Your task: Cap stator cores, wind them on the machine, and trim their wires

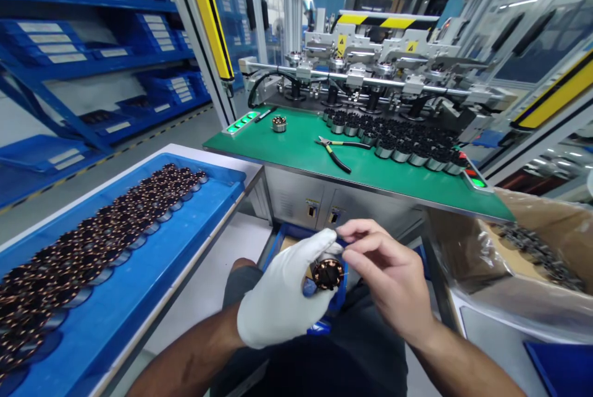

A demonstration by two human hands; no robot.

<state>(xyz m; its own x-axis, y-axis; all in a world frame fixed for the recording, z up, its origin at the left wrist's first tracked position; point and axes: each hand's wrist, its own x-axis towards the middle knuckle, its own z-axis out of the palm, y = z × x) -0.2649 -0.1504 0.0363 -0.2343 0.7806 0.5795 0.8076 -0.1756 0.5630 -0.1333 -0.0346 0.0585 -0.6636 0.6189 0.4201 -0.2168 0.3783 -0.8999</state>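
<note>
My left hand (290, 289), in a white glove, is wrapped around a motor stator (328, 273) above my lap. Copper windings and a black core show on the stator's face, which is turned towards me. My bare right hand (389, 267) is at the stator's upper right edge, thumb and fingers brought together in a pinch. What sits between those fingertips is too small to make out. Beyond the hands, cutting pliers (336, 153) with black and yellow handles lie on the green work mat (259, 144). A single wound stator (278, 124) stands on the same mat.
On the left, a blue tray (204, 218) holds many wound stators. Rows of black-topped stators (403, 141) stand at the mat's right, before a winding machine (370, 70). A plastic-lined carton (463, 249) with dark parts is at right. Blue bins (46, 39) fill the left shelves.
</note>
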